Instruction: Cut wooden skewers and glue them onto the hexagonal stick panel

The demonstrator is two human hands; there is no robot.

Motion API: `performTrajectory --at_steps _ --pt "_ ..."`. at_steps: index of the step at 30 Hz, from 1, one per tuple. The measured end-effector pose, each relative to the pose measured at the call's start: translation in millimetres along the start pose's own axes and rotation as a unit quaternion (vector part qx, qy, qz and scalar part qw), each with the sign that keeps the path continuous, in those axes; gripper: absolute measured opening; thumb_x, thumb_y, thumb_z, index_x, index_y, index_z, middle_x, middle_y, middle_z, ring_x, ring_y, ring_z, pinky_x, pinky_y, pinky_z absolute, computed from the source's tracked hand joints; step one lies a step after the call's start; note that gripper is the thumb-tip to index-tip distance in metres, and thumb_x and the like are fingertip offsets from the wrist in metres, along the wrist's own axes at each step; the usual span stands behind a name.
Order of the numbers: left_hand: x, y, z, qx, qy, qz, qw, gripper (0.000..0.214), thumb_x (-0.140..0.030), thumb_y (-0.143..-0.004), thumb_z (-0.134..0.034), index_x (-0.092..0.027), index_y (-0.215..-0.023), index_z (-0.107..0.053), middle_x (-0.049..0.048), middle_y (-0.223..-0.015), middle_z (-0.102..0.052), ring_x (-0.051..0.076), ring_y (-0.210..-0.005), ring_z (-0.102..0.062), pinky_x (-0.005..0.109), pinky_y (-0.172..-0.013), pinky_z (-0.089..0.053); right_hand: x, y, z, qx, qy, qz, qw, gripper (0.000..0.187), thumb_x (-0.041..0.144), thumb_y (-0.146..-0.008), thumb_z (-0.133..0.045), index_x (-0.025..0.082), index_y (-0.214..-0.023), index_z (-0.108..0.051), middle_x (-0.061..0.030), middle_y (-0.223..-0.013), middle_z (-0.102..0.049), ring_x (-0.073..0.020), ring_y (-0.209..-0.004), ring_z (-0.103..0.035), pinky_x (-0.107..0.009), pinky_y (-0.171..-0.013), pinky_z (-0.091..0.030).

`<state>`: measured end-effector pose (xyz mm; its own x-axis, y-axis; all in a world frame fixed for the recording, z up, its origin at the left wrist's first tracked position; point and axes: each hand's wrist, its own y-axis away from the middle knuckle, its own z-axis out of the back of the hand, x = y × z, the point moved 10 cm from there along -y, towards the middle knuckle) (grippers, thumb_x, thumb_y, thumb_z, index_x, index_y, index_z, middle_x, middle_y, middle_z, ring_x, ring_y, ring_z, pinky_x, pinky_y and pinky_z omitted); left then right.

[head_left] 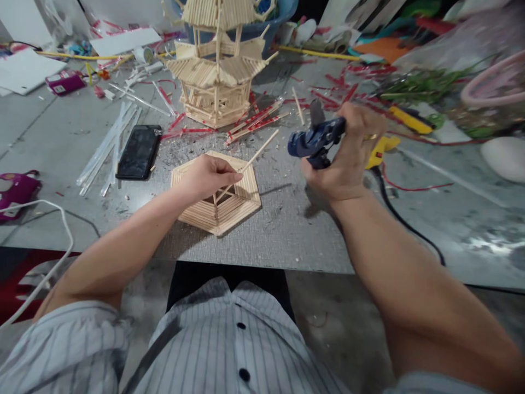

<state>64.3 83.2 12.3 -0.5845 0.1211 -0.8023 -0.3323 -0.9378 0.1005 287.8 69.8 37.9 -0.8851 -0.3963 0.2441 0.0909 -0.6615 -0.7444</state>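
Between the thumb and fingers of my left hand (211, 175) is a thin wooden stick (263, 146), slanting up to the right. That hand is over a hexagonal panel of wooden sticks (240, 213), which lies flat on the table and has an opening in its middle. Whether the stick touches the panel, I cannot tell. My right hand (348, 158) is raised to the right of the panel, wrapped round a dark blue hand cutter (318, 139) with a grey blade pointing up. The cutter is apart from the stick, and its edges are somewhat blurred.
Behind the panel stands a tiered pagoda model (217, 82) of wooden sticks. A black phone (138, 152) and clear glue sticks (109, 145) lie to the left. Red-and-clear strips (256, 120) litter the back. A yellow glue gun (379, 153) with a black cord lies at right.
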Motion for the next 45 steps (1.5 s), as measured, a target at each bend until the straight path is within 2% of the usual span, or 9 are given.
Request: performTrajectory --at_steps 6,9,11,14,19,24,30,37,45 --pt "1 -6 -2.2 0.017 -0.068 0.028 0.997 0.021 -0.03 -0.074 -0.065 -0.013 -0.063 -0.066 -0.0041 -0.049 -0.046 0.006 -0.046 -0.036 0.025 -0.05 -0.029 1 1 4 -0.049 0.047 0.041 0.997 0.078 0.046 -0.075 -0.056 0.027 -0.144 -0.023 -0.0152 -0.129 -0.048 -0.0397 -0.118 -0.045 -0.06 -0.101 -0.03" --pt "0 -9 -5.1 0.03 -0.097 0.026 0.995 0.021 -0.03 -0.074 -0.065 -0.012 -0.064 -0.068 -0.0031 -0.05 -0.048 0.007 -0.046 -0.038 0.026 -0.052 -0.03 -7 1 -3 -0.014 0.031 0.019 0.999 0.076 0.048 -0.079 -0.052 0.034 -0.145 -0.017 -0.0113 -0.136 -0.045 -0.0427 -0.121 -0.041 -0.063 -0.101 -0.027" --pt "1 -12 -6.3 0.029 -0.113 0.021 0.993 0.019 -0.03 -0.073 -0.065 -0.013 -0.066 -0.069 -0.0022 -0.051 -0.051 0.008 -0.047 -0.041 0.027 -0.053 -0.031 -9 1 -6 0.002 0.013 0.017 1.0 0.076 0.049 -0.081 -0.05 0.033 -0.146 -0.016 -0.0108 -0.138 -0.044 -0.044 -0.123 -0.039 -0.064 -0.102 -0.024" --pt "1 -15 -8.5 0.026 -0.14 0.011 0.99 0.016 -0.028 -0.072 -0.065 -0.014 -0.069 -0.071 -0.0015 -0.052 -0.055 0.009 -0.049 -0.045 0.027 -0.054 -0.031 -5 1 -3 -0.018 0.009 0.037 0.999 0.078 0.047 -0.079 -0.053 0.029 -0.146 -0.019 -0.013 -0.134 -0.045 -0.0422 -0.121 -0.042 -0.063 -0.103 -0.027" --pt "-1 -16 -12.5 0.025 -0.171 -0.006 0.985 0.014 -0.027 -0.071 -0.067 -0.015 -0.066 -0.071 -0.0021 -0.049 -0.055 0.009 -0.05 -0.046 0.025 -0.053 -0.03 -7 0 -3 -0.016 0.027 0.022 0.999 0.076 0.042 -0.079 -0.051 0.041 -0.145 -0.015 -0.0072 -0.136 -0.045 -0.0394 -0.121 -0.043 -0.06 -0.102 -0.032" --pt "2 -15 -15.6 0.037 -0.176 -0.004 0.984 0.014 -0.027 -0.072 -0.066 -0.015 -0.064 -0.07 -0.0026 -0.049 -0.054 0.008 -0.049 -0.045 0.024 -0.052 -0.029 -9 0 -8 0.009 0.015 0.032 0.999 0.08 0.042 -0.078 -0.053 0.04 -0.147 -0.012 -0.0054 -0.14 -0.043 -0.038 -0.122 -0.043 -0.059 -0.104 -0.031" --pt "1 -17 -11.8 0.035 -0.173 -0.009 0.984 0.014 -0.027 -0.072 -0.065 -0.015 -0.068 -0.072 -0.0021 -0.051 -0.057 0.009 -0.051 -0.048 0.025 -0.054 -0.032 -2 -2 -5 -0.005 0.028 0.039 0.999 0.079 0.038 -0.077 -0.052 0.044 -0.145 -0.013 -0.004 -0.137 -0.046 -0.0377 -0.119 -0.047 -0.059 -0.1 -0.036" --pt "0 -16 -15.7 0.041 -0.172 -0.013 0.984 0.011 -0.025 -0.072 -0.067 -0.017 -0.068 -0.073 -0.0029 -0.051 -0.055 0.01 -0.055 -0.05 0.024 -0.056 -0.032 -2 -1 -6 -0.002 0.025 0.04 0.999 0.076 0.04 -0.078 -0.05 0.04 -0.146 -0.016 -0.0062 -0.134 -0.047 -0.0386 -0.118 -0.047 -0.061 -0.098 -0.036" --pt "-2 -12 -20.9 0.04 -0.159 -0.041 0.986 0.01 -0.023 -0.073 -0.068 -0.015 -0.075 -0.074 0.0006 -0.067 -0.068 0.011 -0.063 -0.058 0.024 -0.06 -0.037 -3 -1 -6 -0.003 0.036 0.035 0.999 0.077 0.039 -0.078 -0.051 0.044 -0.145 -0.013 -0.0047 -0.134 -0.047 -0.0374 -0.118 -0.047 -0.061 -0.097 -0.038"
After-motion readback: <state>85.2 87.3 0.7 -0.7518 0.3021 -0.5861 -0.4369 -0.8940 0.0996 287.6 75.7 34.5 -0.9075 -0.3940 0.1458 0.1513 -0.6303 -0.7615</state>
